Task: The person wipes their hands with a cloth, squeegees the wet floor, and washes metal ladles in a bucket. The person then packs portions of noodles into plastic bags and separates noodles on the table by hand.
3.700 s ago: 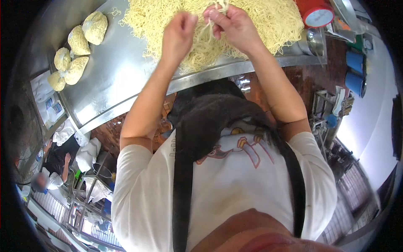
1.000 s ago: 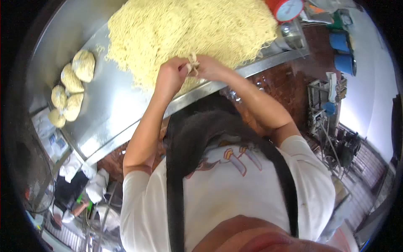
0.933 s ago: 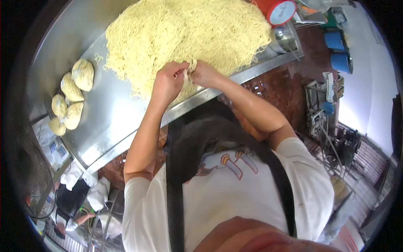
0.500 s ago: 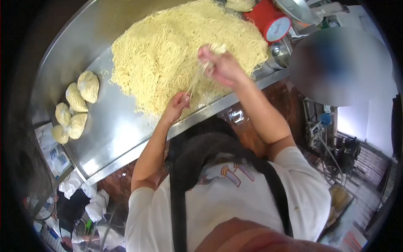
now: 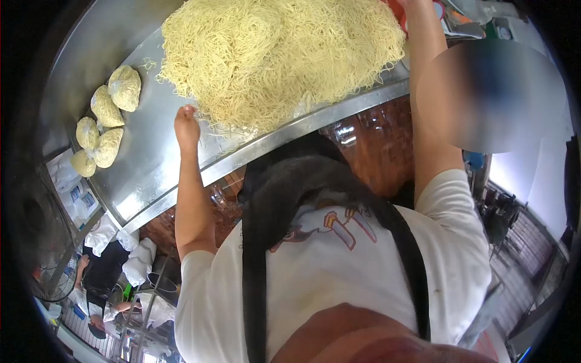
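A large heap of yellow noodles (image 5: 278, 66) lies on the metal table (image 5: 151, 151). My left hand (image 5: 188, 126) is over the table just left of the heap, its fingers curled closed. Whether anything is inside them is hidden. At the top edge of the view, my right hand (image 5: 415, 3) is by a red scale (image 5: 394, 8). Its fingers are cut off by the frame, so I cannot see what they touch. Several tied clear bags of noodles (image 5: 124, 88) sit together at the table's left side.
A raised metal rim (image 5: 260, 145) runs along the table's near edge. Loose noodle strands (image 5: 147, 63) lie left of the heap. White bags (image 5: 140, 261) and a fan (image 5: 60, 275) are beyond the table's left end. Another person (image 5: 97, 296) is at lower left.
My right hand has moved from above the noodles up and right to the scale, away from the left hand. My left hand has moved left, and the strand stretched between them is gone.
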Demonstrator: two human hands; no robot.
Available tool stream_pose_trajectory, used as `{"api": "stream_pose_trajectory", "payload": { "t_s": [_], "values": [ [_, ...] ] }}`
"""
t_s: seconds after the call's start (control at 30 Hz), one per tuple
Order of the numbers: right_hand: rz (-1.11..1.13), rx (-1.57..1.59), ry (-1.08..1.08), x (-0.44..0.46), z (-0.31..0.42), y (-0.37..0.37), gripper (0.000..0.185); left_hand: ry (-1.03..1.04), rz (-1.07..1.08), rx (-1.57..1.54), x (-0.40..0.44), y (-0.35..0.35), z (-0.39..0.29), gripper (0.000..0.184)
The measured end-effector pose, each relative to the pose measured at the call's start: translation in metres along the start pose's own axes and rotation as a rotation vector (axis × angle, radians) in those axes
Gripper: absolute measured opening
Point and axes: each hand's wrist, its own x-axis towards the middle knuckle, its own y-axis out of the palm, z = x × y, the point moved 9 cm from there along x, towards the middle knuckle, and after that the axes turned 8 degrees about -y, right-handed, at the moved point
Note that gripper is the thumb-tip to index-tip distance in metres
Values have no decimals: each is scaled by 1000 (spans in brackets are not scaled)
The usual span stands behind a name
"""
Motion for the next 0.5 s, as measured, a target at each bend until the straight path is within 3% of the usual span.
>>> {"api": "stream_pose_trajectory", "payload": {
  "t_s": [0.07, 0.13, 0.2, 0.23, 0.27, 0.3, 0.33, 0.37, 0.4, 0.5],
  "values": [
    [50, -310, -111, 16, -18, -6, 21, -20, -9, -43, 1, -3, 5, 36],
    [129, -809, -221, 36, -64, -7, 24, -17, -22, -45, -3, -11, -9, 40],
    [381, -1286, -264, 6, -138, 8, 27, 51, -75, 2, -12, -12, -21, 42],
    [587, -1345, -285, -39, -174, 19, 29, 85, -101, 24, -15, -14, -25, 44],
    [856, -1268, -487, -106, -207, 34, 28, 83, -85, 11, -17, -11, -25, 44],
    [899, -1155, -394, -158, -229, 43, 26, 94, -73, -11, -20, -7, -26, 45],
    [1063, -1255, -441, -202, -264, 52, 24, 111, -60, -36, -21, -2, -30, 45],
    [871, -1175, -507, -228, -295, 45, 20, 51, 34, -80, -19, 10, -29, 47],
    [1024, -1204, -597, -254, -272, 53, 24, 45, 34, -92, -21, 15, -33, 48],
    [915, -1166, -604, -261, -283, 49, 25, 26, 83, -125, -22, 27, -47, 49]
  ]
}}
